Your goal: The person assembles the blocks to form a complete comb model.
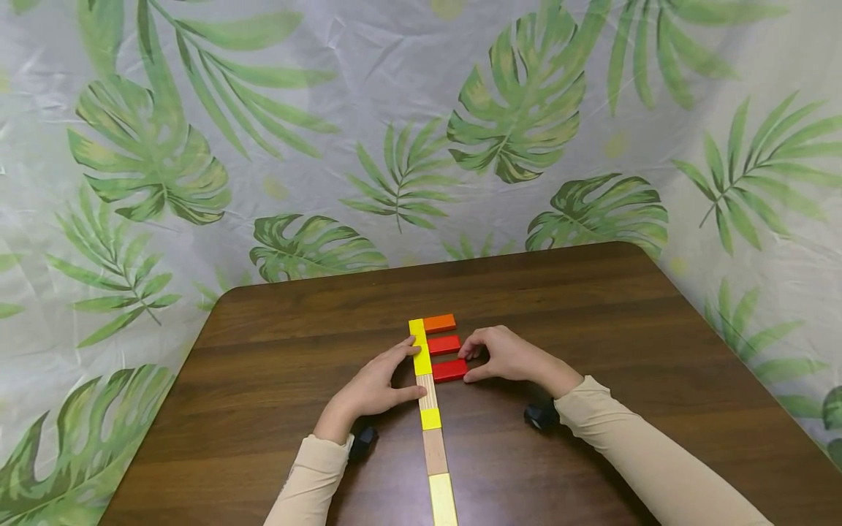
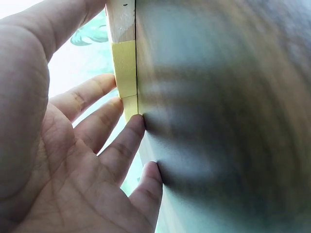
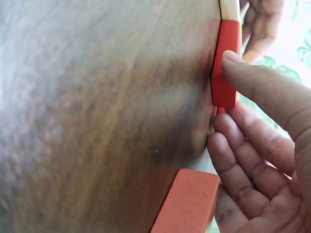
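A straight row of wooden blocks runs away from me, with yellow blocks (image 1: 422, 363) at its far part and a striped plain-wood block (image 1: 430, 399) nearer. Two red blocks and an orange block (image 1: 439, 323) stick out from its right side. My left hand (image 1: 377, 385) lies along the left side, its fingertips touching the yellow blocks and its thumb at the striped block. With thumb and fingers, my right hand (image 1: 506, 356) pinches the outer end of the nearer red block (image 3: 227, 65). The farther red block (image 1: 444, 344) lies just beyond it.
The row continues towards me with a small yellow block (image 1: 430, 418), a plain wood block (image 1: 435, 451) and a pale yellow block (image 1: 443, 500). A salmon-coloured block (image 3: 189, 199) shows low in the right wrist view. A leaf-patterned cloth (image 1: 408, 168) hangs behind the brown table (image 1: 559, 292).
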`<state>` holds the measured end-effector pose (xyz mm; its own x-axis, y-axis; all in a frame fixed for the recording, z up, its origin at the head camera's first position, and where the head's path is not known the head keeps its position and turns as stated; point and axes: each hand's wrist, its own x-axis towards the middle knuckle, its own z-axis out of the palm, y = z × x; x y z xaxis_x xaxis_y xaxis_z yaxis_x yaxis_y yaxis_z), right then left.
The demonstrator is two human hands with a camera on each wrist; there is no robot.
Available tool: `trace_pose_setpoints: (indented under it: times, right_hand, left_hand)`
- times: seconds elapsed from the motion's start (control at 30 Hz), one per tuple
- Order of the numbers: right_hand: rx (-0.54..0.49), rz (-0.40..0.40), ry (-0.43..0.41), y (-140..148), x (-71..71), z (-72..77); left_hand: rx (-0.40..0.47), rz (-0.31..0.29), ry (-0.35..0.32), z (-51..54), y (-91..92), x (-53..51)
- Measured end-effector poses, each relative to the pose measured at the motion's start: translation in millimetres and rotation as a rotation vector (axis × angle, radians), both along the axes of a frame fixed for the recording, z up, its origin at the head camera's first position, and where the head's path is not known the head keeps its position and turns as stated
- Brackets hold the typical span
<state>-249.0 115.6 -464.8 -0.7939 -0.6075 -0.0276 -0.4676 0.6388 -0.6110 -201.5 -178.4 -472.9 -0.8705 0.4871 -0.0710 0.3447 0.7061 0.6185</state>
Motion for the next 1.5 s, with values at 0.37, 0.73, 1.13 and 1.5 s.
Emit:
trace_pose_setpoints:
  times: [0.37,0.73,1.13,1.5]
  right_hand:
    - [-0.003,0.022,-0.009,7.0,-4.2,0.4]
    - [-0.025,0.05,-0.076,27.0,-9.4,3.6]
    - [-0.033,0.068,-0.076,56.2,-17.0,8.2]
    - [-0.025,0.083,-0.094,68.0,-21.7,3.8]
  left_hand:
    - [-0.002,-0.001,0.005,0.1,0.3,-0.1]
    - [0.014,-0.005,0.008,-2.8,0.3,-1.0]
    - [0.006,-0.01,0.007,-0.7,0.0,-1.1]
    - [-0.008,-0.006,0.007,-2.8,0.1,-2.3]
